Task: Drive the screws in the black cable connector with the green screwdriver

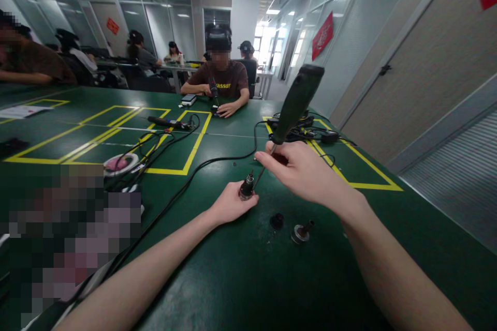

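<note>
My right hand (298, 170) pinches the thin metal shaft of a screwdriver (298, 101), just below its thick dark handle, which leans up and to the right. The shaft slants down to a small black and metal cylindrical part (247, 186); whether the tip touches it I cannot tell. That part stands upright, its narrow end up, with my left hand (235, 200) closed around its lower end at the table. Nearer me on the table lie a small black cap-like piece (277, 221) and a round metal part with a short stem (300, 234).
A green table (217, 279) carries yellow tape outlines. A black cable (217, 159) runs across it, with a heap of cables (301, 126) at the right and a dark pen-shaped tool (169, 123) at the left. Opposite, a person (221, 75) works with a tool.
</note>
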A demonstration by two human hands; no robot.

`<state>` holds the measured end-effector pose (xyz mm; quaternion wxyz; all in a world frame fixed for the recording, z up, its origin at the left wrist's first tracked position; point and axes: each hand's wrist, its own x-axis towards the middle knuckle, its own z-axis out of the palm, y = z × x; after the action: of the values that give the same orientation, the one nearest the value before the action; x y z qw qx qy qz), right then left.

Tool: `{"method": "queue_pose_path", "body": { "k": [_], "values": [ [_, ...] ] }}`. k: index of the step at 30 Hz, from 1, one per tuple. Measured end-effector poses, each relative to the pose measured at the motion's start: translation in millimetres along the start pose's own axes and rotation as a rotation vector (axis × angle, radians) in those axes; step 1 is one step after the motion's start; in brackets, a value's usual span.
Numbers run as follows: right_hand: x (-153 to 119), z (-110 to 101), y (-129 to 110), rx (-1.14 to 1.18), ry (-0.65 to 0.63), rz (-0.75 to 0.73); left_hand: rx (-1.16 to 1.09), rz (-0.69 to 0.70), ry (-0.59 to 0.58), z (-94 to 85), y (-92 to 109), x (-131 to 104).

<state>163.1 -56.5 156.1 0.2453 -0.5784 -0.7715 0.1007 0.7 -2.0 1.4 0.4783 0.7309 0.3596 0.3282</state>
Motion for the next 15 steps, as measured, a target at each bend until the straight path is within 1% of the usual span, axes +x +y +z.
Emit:
{"method": "queue_pose_path", "body": {
  "k": [5,11,15],
  "values": [
    [3.4,1.4,2.0,-0.045,0.029,0.006,0.000,0.010,-0.001,0.2,-0.3,-0.1],
    [1.6,-0.3,1.7,0.014,-0.012,0.032,0.007,0.019,0.004,0.1,-2.1,0.2],
    [1.0,-0.2,0.3,-0.002,-0.025,0.038,0.060,0.050,0.017,-0.1,-2.0,0.7]
  ]
}}
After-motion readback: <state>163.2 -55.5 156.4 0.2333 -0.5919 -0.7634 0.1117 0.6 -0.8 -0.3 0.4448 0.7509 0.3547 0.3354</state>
